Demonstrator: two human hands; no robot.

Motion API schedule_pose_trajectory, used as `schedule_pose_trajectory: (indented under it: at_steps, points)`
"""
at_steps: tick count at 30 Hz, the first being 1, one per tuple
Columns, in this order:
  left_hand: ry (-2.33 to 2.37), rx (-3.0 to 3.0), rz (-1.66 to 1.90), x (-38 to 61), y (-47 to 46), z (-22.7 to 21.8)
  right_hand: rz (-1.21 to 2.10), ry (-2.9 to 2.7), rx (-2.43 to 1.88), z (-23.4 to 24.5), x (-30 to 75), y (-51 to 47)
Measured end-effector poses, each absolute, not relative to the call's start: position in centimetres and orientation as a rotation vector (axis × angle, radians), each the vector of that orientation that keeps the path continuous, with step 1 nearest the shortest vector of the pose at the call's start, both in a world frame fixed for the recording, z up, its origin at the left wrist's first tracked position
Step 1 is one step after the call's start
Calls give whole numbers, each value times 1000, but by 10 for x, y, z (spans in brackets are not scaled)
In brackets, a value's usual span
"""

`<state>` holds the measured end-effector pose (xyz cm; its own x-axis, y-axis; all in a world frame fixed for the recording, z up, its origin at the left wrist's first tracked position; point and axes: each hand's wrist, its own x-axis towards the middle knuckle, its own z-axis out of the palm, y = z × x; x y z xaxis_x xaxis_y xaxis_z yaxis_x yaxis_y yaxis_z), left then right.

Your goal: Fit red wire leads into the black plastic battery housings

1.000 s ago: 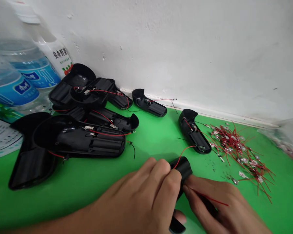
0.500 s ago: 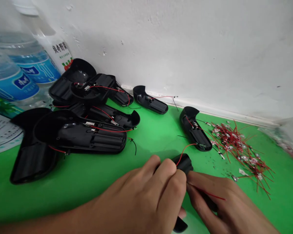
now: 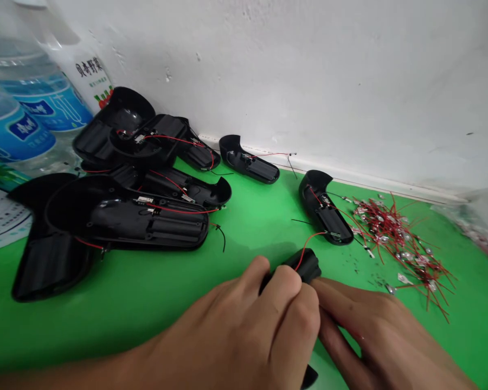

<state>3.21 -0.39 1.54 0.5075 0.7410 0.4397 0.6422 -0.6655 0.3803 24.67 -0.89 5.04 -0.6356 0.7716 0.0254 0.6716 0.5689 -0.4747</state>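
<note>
Left hand [image 3: 244,325] curled shut round black shell [image 3: 307,265], middle of shell hidden, low end poking out under fingers. Right hand [image 3: 374,336] now pushed up close, fingers together; pinch cannot tell. Its thin red wire gone from view. Other red wire [image 3: 309,249] loops up from shell. Beyond: 1 open shell [image 3: 327,225], red wire heap [image 3: 398,244], shell pile [image 3: 146,222] on green mat [image 3: 252,227], water bottles [image 3: 36,103], white wall [image 3: 309,81].

Blk plastic shell [image 3: 308,265] w/ red wire [image 3: 308,250]

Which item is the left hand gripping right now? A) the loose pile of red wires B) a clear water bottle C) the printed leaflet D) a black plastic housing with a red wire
D: the left hand is closed around the black plastic housing, with its red wire rising just past the fingers.
</note>
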Motion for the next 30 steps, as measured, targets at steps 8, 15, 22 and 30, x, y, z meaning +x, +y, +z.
schedule_pose_trajectory:
  at_steps: [8,15,22,30]
  points:
    - [1231,2506,864,26,-3,17,620,-2570,-1186,49,249,-4]
    - [1230,2444,857,25,-3,17,546,-2633,-1194,50,253,-11]
    - [1206,2420,874,24,0,18,423,-2704,-1205,47,258,1]
    - [1134,2357,877,16,-3,16,632,-2436,-1057,52,264,14]
